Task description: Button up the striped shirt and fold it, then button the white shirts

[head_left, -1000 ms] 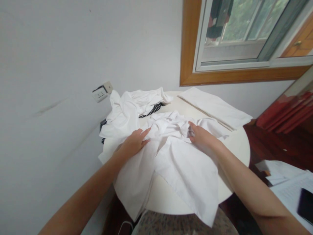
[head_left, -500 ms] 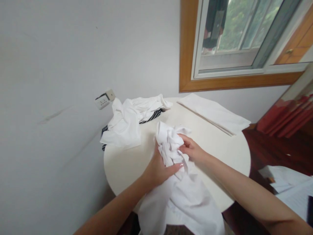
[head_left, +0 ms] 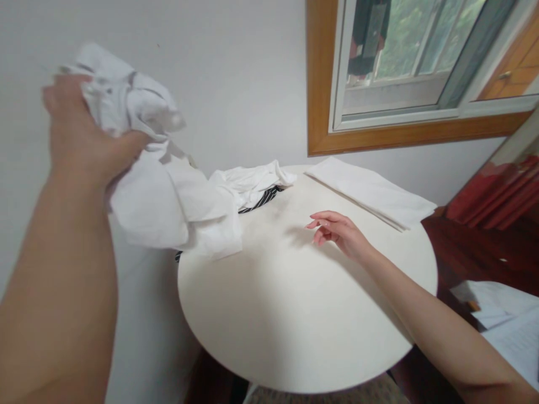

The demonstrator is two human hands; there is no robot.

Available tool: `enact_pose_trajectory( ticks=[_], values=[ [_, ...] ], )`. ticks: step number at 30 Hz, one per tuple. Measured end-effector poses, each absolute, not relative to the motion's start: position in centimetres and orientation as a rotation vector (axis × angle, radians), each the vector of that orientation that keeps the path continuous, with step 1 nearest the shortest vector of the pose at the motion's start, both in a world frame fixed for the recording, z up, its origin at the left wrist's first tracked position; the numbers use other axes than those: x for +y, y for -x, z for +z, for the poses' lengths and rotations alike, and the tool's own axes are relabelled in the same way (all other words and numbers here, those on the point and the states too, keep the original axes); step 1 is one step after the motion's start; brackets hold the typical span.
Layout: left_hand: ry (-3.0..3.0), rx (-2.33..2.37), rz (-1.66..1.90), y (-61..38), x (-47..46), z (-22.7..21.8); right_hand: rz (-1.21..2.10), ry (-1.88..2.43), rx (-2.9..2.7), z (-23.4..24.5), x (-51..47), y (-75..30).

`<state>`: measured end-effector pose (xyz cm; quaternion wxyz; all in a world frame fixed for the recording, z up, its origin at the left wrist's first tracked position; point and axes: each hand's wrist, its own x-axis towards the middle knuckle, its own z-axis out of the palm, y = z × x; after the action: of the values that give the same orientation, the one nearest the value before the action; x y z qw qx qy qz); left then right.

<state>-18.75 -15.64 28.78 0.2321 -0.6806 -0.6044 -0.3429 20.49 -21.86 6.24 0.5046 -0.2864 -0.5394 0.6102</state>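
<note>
A bunched white garment (head_left: 143,191) hangs from my left hand (head_left: 84,129), which is raised at the upper left with thumb and fingers closed round the gathered cloth. Its lower part droops in front of the table's left edge and the clothes there; its exact kind is hidden by the folds. My right hand (head_left: 337,231) hovers over the white round table (head_left: 311,314), fingers loosely bent and apart, with nothing in it. A pile of white clothes (head_left: 248,182) lies at the table's back left, partly covered from view, with a black-and-white striped cloth (head_left: 265,197) showing under it.
A flat folded white cloth (head_left: 366,191) lies at the table's back right. The wall and a wood-framed window (head_left: 322,84) stand behind. Red curtains (head_left: 492,191) hang at the right; papers (head_left: 501,308) sit below the table on that side.
My left hand has lifted the white garment off the table's front, up and to the left. My right hand has let go of it and stays above the table.
</note>
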Motion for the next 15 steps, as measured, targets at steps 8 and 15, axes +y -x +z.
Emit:
enact_pose_trajectory(
  ticks=[8, 15],
  values=[
    [2.312, -2.001, -0.314, 16.1, -6.7, 12.0, 1.550, 0.747, -1.353, 5.0, -21.0, -20.2],
    [2.204, -2.044, -0.270, 16.1, -7.2, 6.9, 1.541, 0.782, -1.388, 4.3, -20.2, -20.7]
  ],
)
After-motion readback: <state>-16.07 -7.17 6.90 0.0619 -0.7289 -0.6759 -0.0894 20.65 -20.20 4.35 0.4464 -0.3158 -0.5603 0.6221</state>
